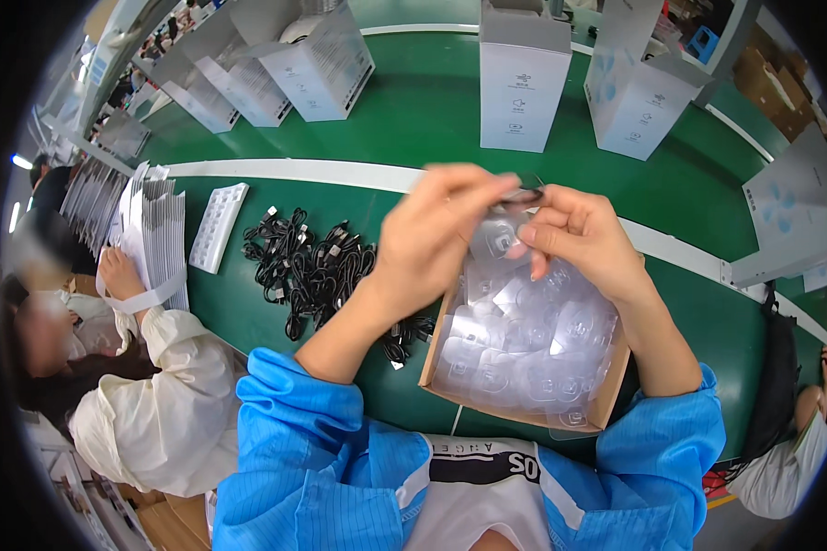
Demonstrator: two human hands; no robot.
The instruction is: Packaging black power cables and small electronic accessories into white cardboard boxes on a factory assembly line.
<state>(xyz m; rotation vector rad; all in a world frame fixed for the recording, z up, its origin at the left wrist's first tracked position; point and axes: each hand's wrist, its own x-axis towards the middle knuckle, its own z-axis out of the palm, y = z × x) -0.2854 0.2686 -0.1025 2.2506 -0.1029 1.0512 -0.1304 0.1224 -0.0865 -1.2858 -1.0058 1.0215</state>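
Observation:
Over a cardboard box (521, 412) my two hands are raised close together. My right hand (583, 230) pinches a clear plastic piece (500, 237) with a moulded shape in its middle. At the fingertips between both hands is a small black cable (526, 195), partly hidden and blurred. My left hand (436, 230), smeared a little by motion, has its fingers closed at this cable. Many more clear plastic pieces (524, 335) fill the box below, one overhanging its near edge. A pile of coiled black cables (317, 262) lies left of my left forearm.
White printed boxes (519, 92) stand open along the far side of the green table (423, 110). A white slotted tray (219, 227) lies beyond the cables. At left, a person's hand (119, 273) rests at a stack of flat grey-white cartons (161, 239). Another person sits at right.

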